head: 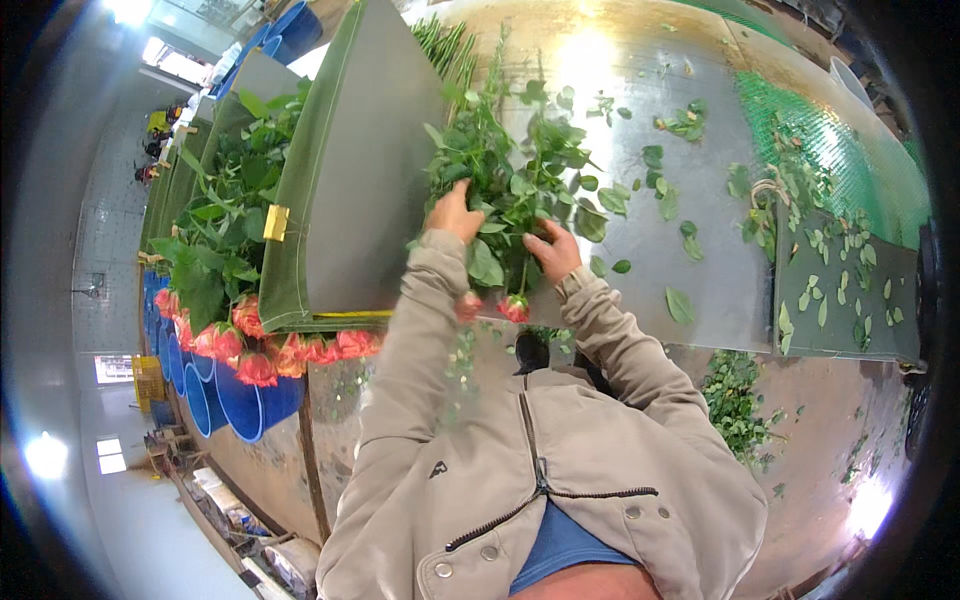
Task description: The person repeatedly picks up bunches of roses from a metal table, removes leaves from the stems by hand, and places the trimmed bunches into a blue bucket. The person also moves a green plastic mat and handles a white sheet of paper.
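Leafy rose stems (480, 142) lie on the metal worktable, with two coral-pink rose heads, one rose (514, 308) and a blurred rose (469, 306), at the near edge. My left hand (454, 214) rests among the leaves beside an upright grey panel (375, 157); leaves hide part of its fingers, so its hold cannot be made out. Thumb and fingers of my right hand (553, 251) close around a rose stem just above the right-hand bloom. Foliage partly covers the fingertips.
Left of the panel, bunched coral roses (255, 367) project past the table edge, above blue buckets (240, 405). A yellow clip (276, 223) sits on the panel's green cloth. Loose leaves (679, 305) dot the metal table (637, 277). Green mesh (832, 142) lies at right; leaf litter (731, 405) covers the floor.
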`<state>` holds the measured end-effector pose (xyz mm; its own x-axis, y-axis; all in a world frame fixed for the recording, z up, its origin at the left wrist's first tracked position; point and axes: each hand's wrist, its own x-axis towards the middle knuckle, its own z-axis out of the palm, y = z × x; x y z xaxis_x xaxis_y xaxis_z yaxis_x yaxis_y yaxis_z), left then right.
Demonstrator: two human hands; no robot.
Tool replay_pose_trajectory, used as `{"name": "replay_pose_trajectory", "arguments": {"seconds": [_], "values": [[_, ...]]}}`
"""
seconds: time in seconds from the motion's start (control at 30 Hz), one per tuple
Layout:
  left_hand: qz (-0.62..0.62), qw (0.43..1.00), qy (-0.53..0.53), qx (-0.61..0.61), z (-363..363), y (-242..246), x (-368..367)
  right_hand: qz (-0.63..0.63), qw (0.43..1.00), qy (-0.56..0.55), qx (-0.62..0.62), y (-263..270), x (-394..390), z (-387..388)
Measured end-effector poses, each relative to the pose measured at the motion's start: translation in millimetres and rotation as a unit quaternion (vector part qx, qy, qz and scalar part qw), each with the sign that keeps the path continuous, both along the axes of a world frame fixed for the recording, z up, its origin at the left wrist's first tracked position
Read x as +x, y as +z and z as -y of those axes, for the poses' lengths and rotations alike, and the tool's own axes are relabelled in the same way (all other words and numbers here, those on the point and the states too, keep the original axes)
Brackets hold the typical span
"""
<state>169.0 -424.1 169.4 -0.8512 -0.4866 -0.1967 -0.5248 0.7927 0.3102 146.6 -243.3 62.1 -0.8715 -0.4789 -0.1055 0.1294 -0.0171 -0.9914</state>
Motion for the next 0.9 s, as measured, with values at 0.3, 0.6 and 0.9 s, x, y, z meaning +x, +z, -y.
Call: {"name": "replay_pose_trajectory", "arguments": {"seconds": [0.3, 0.6, 0.9], "values": [[-0.039, 0.985, -0.002, -0.166, 19.2, -25.0, 34.1, -0.089, 0.974, -0.001, 0.207, 14.3, 26.0, 75.3], [-0.041, 0.971, 0.148, 0.185, 42.3, -50.7, 42.5, 0.067, 0.983, 0.081, 0.151, -11.3, 39.7, 131.3], [-0.096, 0.862, 0.012, 0.498, -6.1, -54.7, 35.3, -0.005, 0.995, 0.032, 0.099, -0.6, 41.4, 60.9]]}}
